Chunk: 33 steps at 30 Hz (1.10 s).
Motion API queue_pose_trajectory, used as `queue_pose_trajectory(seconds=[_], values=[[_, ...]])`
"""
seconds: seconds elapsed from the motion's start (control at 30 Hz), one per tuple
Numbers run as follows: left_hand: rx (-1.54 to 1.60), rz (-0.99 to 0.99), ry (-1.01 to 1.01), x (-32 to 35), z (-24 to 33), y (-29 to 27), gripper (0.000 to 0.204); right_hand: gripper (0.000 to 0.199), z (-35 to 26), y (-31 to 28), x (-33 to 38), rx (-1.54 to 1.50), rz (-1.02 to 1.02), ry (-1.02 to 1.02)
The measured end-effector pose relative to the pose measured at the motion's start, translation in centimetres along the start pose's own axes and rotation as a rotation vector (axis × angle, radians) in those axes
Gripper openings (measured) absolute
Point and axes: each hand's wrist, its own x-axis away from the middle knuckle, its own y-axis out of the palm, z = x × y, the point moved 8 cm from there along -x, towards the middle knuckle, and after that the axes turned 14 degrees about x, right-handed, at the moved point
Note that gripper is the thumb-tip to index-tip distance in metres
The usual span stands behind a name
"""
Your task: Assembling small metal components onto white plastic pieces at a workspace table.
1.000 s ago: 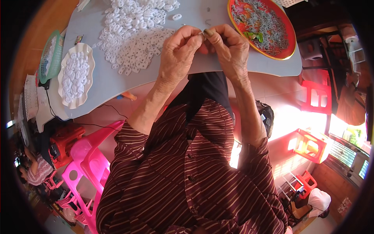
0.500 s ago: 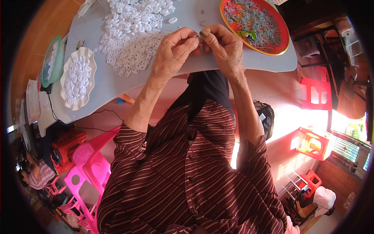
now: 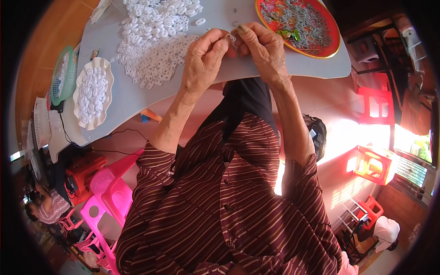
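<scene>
Left hand: grip clamped on small white plastic piece above smooth blue-grey tabletop. Right hand: just beside it; its grip I can't tell.

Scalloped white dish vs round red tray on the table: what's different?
Outline: the white dish is long and wavy-edged; the red tray is rounded with a smooth, yellowish rim.
Contents: the dish holds white pieces; the tray holds thin grey pieces plus some green bits.
Size: the tray looks larger than the dish.
Shared: both stand on the grey table.
</scene>
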Motion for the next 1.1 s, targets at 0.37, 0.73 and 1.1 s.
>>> queue_pose_trajectory(seconds=[0.37,0.73,1.1], values=[[0.186,0.008,-0.121,0.3,-0.9,-0.1,0.015,0.02,-0.4,0.2,0.3,0.056,-0.068,-0.018],[0.11,-0.042,-0.163,0.1,-0.4,0.3,0.016,0.012,-0.7,-0.2,0.4,0.028,-0.013,-0.015],[-0.14,-0.062,-0.031,0.2,1.2,0.1,0.015,0.012,-0.6,0.0,0.6,0.134,-0.041,-0.013]])
